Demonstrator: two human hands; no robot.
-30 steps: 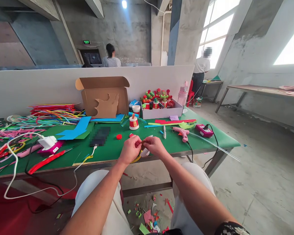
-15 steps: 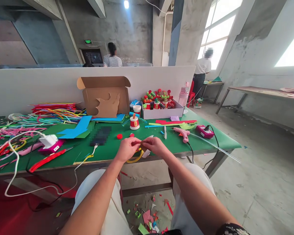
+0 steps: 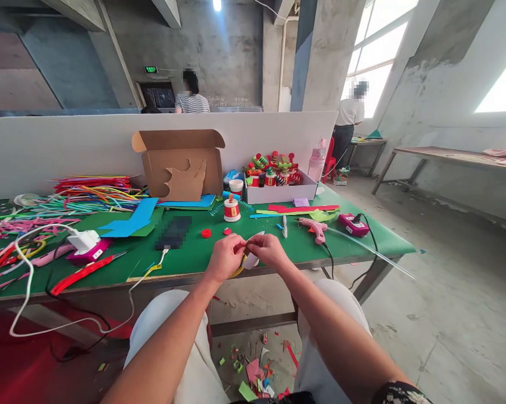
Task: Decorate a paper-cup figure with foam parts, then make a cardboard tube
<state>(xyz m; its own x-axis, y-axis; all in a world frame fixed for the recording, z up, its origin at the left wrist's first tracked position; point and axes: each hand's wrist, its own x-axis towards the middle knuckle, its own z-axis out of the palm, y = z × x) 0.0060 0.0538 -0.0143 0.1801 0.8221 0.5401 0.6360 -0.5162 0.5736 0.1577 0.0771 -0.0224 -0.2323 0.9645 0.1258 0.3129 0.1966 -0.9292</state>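
Observation:
Close together at the table's near edge, my left hand (image 3: 226,257) and my right hand (image 3: 268,251) pinch a small brownish piece (image 3: 247,247) between their fingertips. Its shape is mostly hidden by the fingers. Just below it, a yellow curved handle (image 3: 237,272) and a white piece (image 3: 252,261) show, partly covered by my hands. Behind my hands lie a red round cap (image 3: 206,233) and a smaller red piece (image 3: 227,231). A red and white paper cup figure (image 3: 231,211) stands farther back.
A pink glue gun (image 3: 314,229) with a cord lies right of my hands, near a clear stick (image 3: 371,252). At the left are a phone (image 3: 173,233), white cable and pipe cleaners (image 3: 97,193). A white box (image 3: 280,194) of figures and a cardboard box (image 3: 181,168) stand behind.
My left hand has shifted slightly right and its fingers have curled more around the small piece. Less of the yellow handle shows now.

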